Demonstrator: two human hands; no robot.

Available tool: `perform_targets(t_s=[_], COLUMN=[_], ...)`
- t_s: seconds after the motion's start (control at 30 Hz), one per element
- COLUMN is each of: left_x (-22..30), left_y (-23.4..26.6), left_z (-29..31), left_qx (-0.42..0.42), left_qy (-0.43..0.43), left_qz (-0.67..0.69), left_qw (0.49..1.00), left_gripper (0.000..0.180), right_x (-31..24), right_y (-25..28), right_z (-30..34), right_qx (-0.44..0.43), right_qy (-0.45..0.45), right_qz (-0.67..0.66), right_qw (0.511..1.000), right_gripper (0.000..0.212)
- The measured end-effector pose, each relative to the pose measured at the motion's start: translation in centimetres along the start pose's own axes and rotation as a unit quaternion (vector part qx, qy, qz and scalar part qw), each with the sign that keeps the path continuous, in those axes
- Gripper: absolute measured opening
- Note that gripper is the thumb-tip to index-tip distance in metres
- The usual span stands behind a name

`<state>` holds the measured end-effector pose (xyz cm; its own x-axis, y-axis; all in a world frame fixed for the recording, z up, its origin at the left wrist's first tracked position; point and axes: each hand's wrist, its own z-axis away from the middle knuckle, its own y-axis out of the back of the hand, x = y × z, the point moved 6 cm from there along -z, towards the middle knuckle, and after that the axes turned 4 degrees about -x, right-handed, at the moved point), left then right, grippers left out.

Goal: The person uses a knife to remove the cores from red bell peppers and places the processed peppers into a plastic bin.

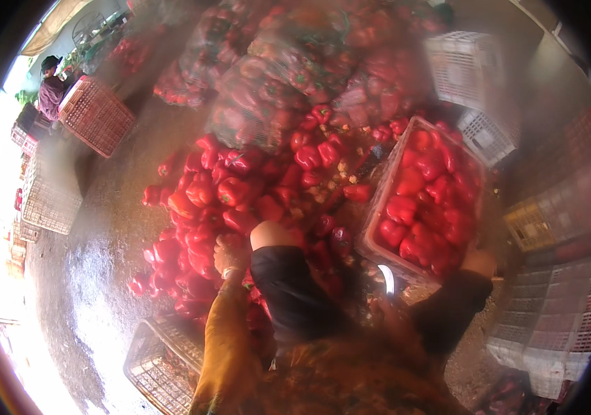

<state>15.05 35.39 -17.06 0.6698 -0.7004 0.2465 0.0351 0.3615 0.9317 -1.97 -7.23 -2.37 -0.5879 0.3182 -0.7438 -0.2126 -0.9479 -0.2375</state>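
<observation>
My left hand (232,254) reaches into a heap of red bell peppers (202,190) on the floor, beside my left knee. Its fingers are curled against a red bell pepper (202,254); part of that grip is hidden. Low between my knees, my right hand (383,309) is dim and blurred. It is closed round what looks like a knife, whose bright curved blade (387,279) points up. Just beyond the blade stands a pale plastic crate (376,197) filled with red bell peppers (427,238).
Net sacks of peppers (254,97) lie at the far side. White crates (465,66) stand far right, more crates (544,304) along the right. An open crate (164,360) sits near left. A person (51,90) is beside a red crate (96,116) far left.
</observation>
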Motion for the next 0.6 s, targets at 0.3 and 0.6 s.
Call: perform_targets(t_s=[0.3,0.6], left_x=[3.5,20.5], left_y=[10.9,10.0], left_z=[7.7,25.9], left_qx=[-0.177,-0.427], left_qy=[-0.198,-0.285], left_qz=[0.776,0.780], left_qw=[0.572,0.357], left_gripper=[0.066,0.076], right_x=[-3.5,-6.1], right_y=[-2.3,-6.8], right_z=[-1.2,-1.9], right_qx=[-0.035,-0.077], right_qy=[0.108,0.122], right_qz=[0.171,-0.088], right_qw=[0.979,0.986], right_gripper=[0.036,0.055])
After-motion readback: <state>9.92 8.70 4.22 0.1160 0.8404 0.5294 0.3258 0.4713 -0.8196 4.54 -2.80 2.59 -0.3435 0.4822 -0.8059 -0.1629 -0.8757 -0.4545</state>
